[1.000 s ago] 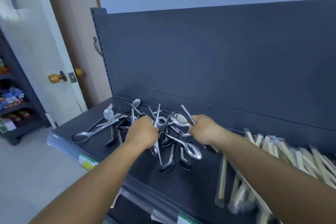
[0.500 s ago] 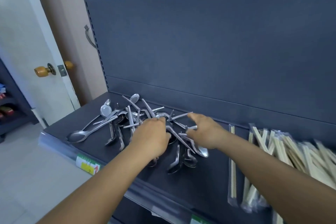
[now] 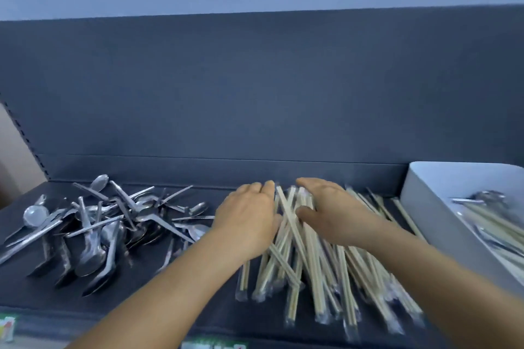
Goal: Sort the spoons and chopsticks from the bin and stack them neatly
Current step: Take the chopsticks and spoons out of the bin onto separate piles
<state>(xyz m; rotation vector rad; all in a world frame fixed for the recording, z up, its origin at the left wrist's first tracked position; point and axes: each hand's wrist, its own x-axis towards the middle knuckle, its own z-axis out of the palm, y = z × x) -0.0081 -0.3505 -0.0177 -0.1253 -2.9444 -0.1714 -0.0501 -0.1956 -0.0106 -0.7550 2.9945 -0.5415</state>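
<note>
While the spoons (image 3: 107, 224) lie heaped at left, your left hand (image 3: 249, 217) and right hand (image 3: 334, 210) rest flat, fingers straight, on the wrapped chopsticks (image 3: 312, 263) mid-shelf; bin (image 3: 442, 207) far right.

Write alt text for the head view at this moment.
Both hands, left hand and right hand, lie flat on a heap of wrapped chopsticks on a dark shelf. Spoons are piled left; a white bin sits right.
</note>
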